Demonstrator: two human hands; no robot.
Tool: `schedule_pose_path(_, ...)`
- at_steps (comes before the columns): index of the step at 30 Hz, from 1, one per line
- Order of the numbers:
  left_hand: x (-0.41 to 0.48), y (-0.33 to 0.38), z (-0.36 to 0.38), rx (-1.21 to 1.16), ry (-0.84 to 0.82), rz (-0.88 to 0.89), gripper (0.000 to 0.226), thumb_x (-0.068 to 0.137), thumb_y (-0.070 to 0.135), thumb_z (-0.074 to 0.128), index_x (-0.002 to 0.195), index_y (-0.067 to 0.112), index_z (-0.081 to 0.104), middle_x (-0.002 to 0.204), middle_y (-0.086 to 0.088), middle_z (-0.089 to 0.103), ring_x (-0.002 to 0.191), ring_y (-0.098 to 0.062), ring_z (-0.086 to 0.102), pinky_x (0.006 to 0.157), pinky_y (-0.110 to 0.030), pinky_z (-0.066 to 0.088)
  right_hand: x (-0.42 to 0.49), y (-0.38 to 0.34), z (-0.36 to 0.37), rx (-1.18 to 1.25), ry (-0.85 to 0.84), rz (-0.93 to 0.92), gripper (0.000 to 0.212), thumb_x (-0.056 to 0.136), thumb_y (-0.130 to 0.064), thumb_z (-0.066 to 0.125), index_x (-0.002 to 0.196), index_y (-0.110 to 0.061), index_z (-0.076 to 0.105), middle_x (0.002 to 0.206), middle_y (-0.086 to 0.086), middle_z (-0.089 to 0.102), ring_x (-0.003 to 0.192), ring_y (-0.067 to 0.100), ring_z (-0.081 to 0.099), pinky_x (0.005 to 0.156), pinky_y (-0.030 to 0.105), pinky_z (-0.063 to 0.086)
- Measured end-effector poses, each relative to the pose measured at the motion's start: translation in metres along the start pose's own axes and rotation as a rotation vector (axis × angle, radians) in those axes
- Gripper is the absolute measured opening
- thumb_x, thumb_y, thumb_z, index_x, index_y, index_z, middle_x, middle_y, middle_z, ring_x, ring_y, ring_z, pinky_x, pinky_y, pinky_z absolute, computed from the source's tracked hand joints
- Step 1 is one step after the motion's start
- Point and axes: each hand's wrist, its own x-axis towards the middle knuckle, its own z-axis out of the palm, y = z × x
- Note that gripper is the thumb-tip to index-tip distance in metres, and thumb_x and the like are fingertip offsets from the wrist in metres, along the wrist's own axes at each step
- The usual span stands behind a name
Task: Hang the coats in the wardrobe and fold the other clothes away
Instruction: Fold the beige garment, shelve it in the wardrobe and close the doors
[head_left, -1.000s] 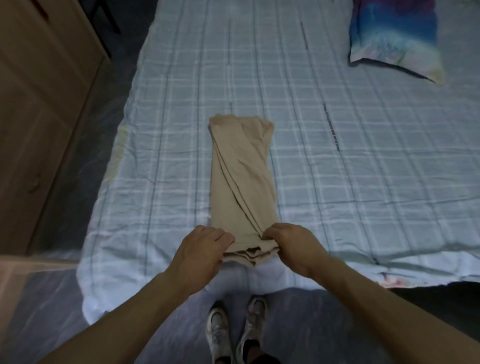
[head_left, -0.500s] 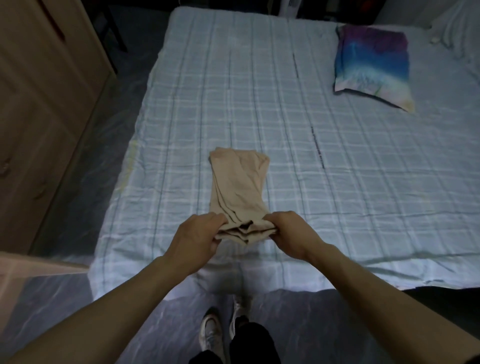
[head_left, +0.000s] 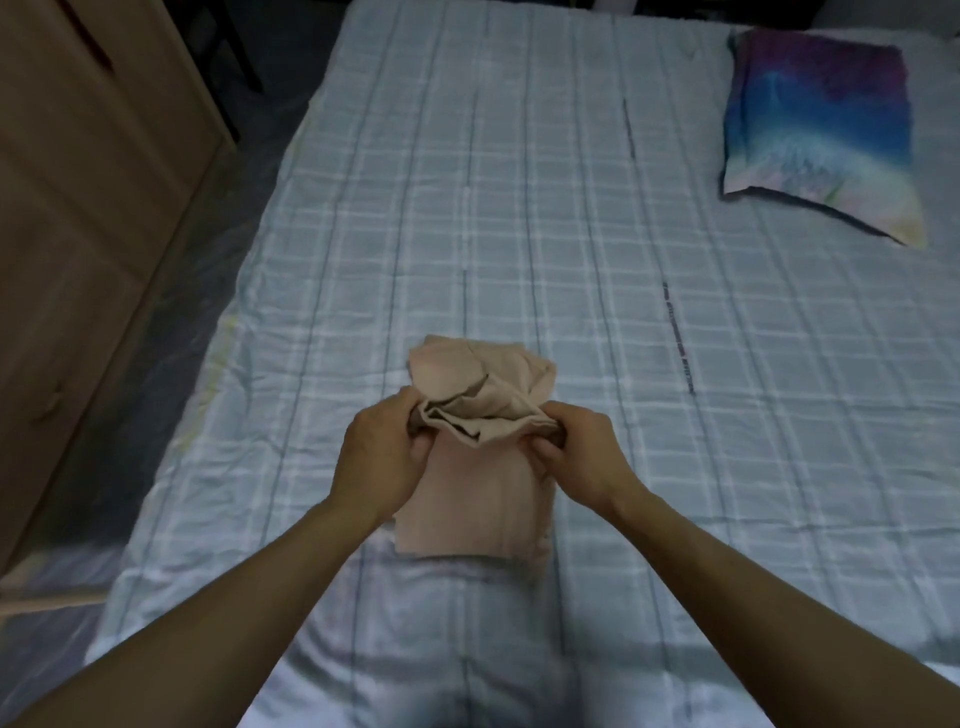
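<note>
In the lower centre of the frame, the left hand (head_left: 382, 457) and the right hand (head_left: 582, 457) are each pinching a side of a soft beige garment (head_left: 478, 493). They are bunching its crumpled, layered edge above a smooth rectangular panel. The garment's far end is lying on the wrinkled, pale-blue checked bedsheet (head_left: 519, 208). A tie-dyed square pillow (head_left: 821, 135) is resting at upper right, and a wooden wardrobe (head_left: 78, 208) is standing at left.

left hand (head_left: 382, 457), right hand (head_left: 582, 454): both bare. left forearm (head_left: 223, 595), right forearm (head_left: 753, 577): bare along whole visible length, wrists uncovered.
</note>
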Motion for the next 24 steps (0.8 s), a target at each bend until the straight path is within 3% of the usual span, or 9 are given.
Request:
schedule_pose_path(5,0.064,-0.024,0.032,-0.016,0.062,-0.051,0.022,0.086,0.012,0.066,0.083,0.025,0.049,0.069,0.013,0.051,0.064,-0.015,0.051,0.055,-0.018,0.031,0.074,0.022,0.011,0.065,0.068,0.013,0.008,0.081,-0.007,0.065,0.078,-0.014,0.062,0.071,-0.006,0.062,0.066,0.004,0.057,0.057,0.01,0.04)
schedule_pose_path(8,0.092,-0.037,0.051,-0.041,0.091,-0.118,0.014,0.089,0.019,0.067,0.089,0.022,0.053,0.07,0.014,0.055,0.064,-0.007,0.054,0.053,-0.021,0.034,0.107,0.035,0.02,0.084,0.072,0.04,0.028,0.077,-0.002,0.063,0.098,-0.021,0.067,0.082,-0.018,0.063,0.075,-0.009,0.057,0.065,0.005,0.041)
schedule_pose_path(10,0.109,-0.046,0.063,-0.06,0.084,-0.171,0.017,0.089,0.024,0.067,0.1,0.021,0.055,0.074,0.016,0.056,0.069,-0.007,0.057,0.056,-0.023,0.04,0.124,0.047,0.028,0.073,0.091,0.06,0.036,0.078,-0.003,0.062,0.11,-0.02,0.068,0.093,-0.013,0.065,0.083,-0.004,0.059,0.075,0.01,0.045)
schedule_pose_path(12,0.117,-0.056,0.075,-0.045,0.113,-0.226,0.029,0.089,0.025,0.067,0.115,0.02,0.055,0.088,0.011,0.06,0.084,-0.016,0.06,0.07,-0.031,0.048,0.133,0.059,0.037,0.055,0.148,0.095,0.044,0.084,-0.005,0.061,0.126,-0.017,0.06,0.113,-0.007,0.058,0.097,0.006,0.058,0.084,0.015,0.045)
schedule_pose_path(14,0.112,-0.063,0.086,0.099,0.182,-0.163,0.036,0.089,0.022,0.064,0.123,0.017,0.054,0.111,-0.001,0.06,0.102,-0.024,0.055,0.087,-0.04,0.045,0.131,0.068,0.047,-0.007,0.234,0.081,0.049,0.09,-0.009,0.06,0.138,-0.017,0.049,0.126,-0.008,0.043,0.109,0.005,0.046,0.092,0.016,0.038)
schedule_pose_path(16,0.099,-0.062,0.097,0.23,0.2,0.057,0.03,0.088,0.023,0.056,0.116,0.016,0.061,0.115,-0.007,0.06,0.101,-0.028,0.055,0.087,-0.041,0.041,0.122,0.072,0.058,-0.094,0.255,-0.079,0.039,0.092,-0.014,0.058,0.13,-0.017,0.053,0.129,-0.004,0.047,0.112,0.008,0.046,0.095,0.023,0.041)
schedule_pose_path(19,0.083,-0.068,0.12,0.424,-0.019,0.332,0.034,0.09,0.032,0.044,0.11,0.018,0.068,0.121,-0.006,0.065,0.109,-0.03,0.06,0.094,-0.04,0.036,0.106,0.08,0.089,-0.299,0.079,-0.255,0.039,0.095,-0.027,0.053,0.13,-0.01,0.057,0.137,0.009,0.054,0.125,0.024,0.051,0.105,0.03,0.038)
schedule_pose_path(21,0.085,-0.081,0.134,0.571,-0.166,0.293,0.049,0.094,0.04,0.037,0.129,0.015,0.062,0.139,-0.008,0.057,0.128,-0.031,0.053,0.109,-0.045,0.027,0.103,0.092,0.109,-0.425,-0.014,-0.252,0.055,0.1,-0.04,0.044,0.142,-0.005,0.047,0.15,0.014,0.044,0.141,0.027,0.037,0.119,0.035,0.021)
schedule_pose_path(24,0.096,-0.1,0.14,0.644,-0.27,0.243,0.064,0.094,0.05,0.034,0.143,0.013,0.049,0.152,-0.009,0.045,0.142,-0.031,0.038,0.115,-0.052,0.017,0.108,0.11,0.123,-0.515,-0.076,-0.227,0.069,0.101,-0.052,0.026,0.153,-0.007,0.028,0.162,0.012,0.018,0.151,0.023,0.008,0.124,0.037,0.0)
